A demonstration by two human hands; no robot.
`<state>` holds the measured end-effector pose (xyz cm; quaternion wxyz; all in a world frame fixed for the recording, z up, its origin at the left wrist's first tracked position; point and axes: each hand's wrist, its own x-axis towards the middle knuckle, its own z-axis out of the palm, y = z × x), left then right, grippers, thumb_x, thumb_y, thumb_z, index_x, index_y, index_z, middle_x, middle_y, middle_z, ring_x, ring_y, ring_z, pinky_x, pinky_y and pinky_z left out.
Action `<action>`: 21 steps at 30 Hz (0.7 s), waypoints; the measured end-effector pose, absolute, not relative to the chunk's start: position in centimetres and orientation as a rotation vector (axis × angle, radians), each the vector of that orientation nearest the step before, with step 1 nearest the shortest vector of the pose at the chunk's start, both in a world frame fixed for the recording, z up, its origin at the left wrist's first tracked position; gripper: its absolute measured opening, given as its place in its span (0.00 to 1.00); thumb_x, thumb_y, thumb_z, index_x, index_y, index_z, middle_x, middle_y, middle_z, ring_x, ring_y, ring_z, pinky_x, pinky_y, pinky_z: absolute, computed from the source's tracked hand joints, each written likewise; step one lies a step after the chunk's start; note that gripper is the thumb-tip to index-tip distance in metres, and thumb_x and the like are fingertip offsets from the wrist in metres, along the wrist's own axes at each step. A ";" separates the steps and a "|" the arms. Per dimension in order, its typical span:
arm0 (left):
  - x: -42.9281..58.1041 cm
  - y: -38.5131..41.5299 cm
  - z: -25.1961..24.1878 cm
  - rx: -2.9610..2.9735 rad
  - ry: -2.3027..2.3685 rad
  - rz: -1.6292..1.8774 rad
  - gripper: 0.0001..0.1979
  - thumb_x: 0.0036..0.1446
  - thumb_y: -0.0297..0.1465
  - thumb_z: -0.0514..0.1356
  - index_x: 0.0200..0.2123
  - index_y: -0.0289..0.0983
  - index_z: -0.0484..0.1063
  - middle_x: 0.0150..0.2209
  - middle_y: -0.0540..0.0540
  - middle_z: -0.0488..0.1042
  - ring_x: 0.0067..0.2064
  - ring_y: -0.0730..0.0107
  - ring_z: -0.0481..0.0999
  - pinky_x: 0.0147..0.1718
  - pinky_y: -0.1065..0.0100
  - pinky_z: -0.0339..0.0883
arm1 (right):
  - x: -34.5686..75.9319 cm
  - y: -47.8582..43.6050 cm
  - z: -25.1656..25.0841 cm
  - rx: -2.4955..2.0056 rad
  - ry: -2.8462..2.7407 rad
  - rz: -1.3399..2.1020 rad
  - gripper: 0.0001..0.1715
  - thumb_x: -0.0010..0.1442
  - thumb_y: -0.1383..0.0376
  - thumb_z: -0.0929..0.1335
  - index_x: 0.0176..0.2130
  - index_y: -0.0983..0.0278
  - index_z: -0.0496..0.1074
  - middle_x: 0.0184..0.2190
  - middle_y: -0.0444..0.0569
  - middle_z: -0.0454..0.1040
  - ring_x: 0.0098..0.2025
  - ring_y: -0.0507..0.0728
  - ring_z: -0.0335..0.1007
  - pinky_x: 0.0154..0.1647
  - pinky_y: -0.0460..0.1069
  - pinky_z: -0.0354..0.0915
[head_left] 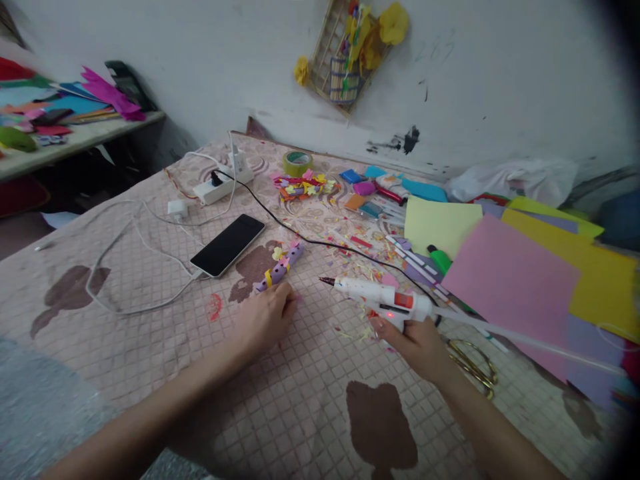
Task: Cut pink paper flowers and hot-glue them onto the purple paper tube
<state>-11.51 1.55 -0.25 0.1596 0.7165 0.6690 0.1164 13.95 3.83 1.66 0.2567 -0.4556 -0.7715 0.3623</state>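
Note:
My right hand [410, 347] is shut around the grip of a white hot glue gun [385, 298], whose metal nozzle points left and whose red light is lit. A long glue stick [530, 341] runs from the gun's back end to the right. My left hand [265, 319] rests palm down on the quilted mat [150, 333], holding nothing. Its fingertips lie just below a rolled purple foam piece [280, 267] with dots and a yellow band, and I cannot tell whether they touch it.
A black smartphone [227, 245] lies near a white power strip [223, 187] with tangled cables. Paper scraps, markers and a tape roll [297, 163] lie ahead. Coloured paper sheets [510, 280] cover the right side, with gold-handled scissors [473, 368] beside them. A wall stands behind.

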 end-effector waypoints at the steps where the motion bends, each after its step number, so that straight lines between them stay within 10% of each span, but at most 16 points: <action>1: -11.5 1.5 -0.3 2.040 1.932 0.353 0.07 0.58 0.33 0.49 0.33 0.38 0.64 0.32 0.45 0.72 0.30 0.64 0.71 0.24 0.69 0.54 | 13.9 3.8 1.7 -1.240 -2.090 0.993 0.18 0.59 0.57 0.61 0.23 0.63 0.67 0.17 0.43 0.65 0.21 0.53 0.61 0.23 0.47 0.60; 21: -12.4 1.3 0.0 2.365 1.395 1.146 0.05 0.57 0.24 0.53 0.36 0.38 0.66 0.34 0.46 0.71 0.35 0.72 0.71 0.36 0.70 0.67 | 14.2 4.5 2.2 -1.073 -1.909 1.379 0.20 0.58 0.53 0.63 0.23 0.65 0.65 0.18 0.44 0.64 0.22 0.51 0.61 0.22 0.46 0.60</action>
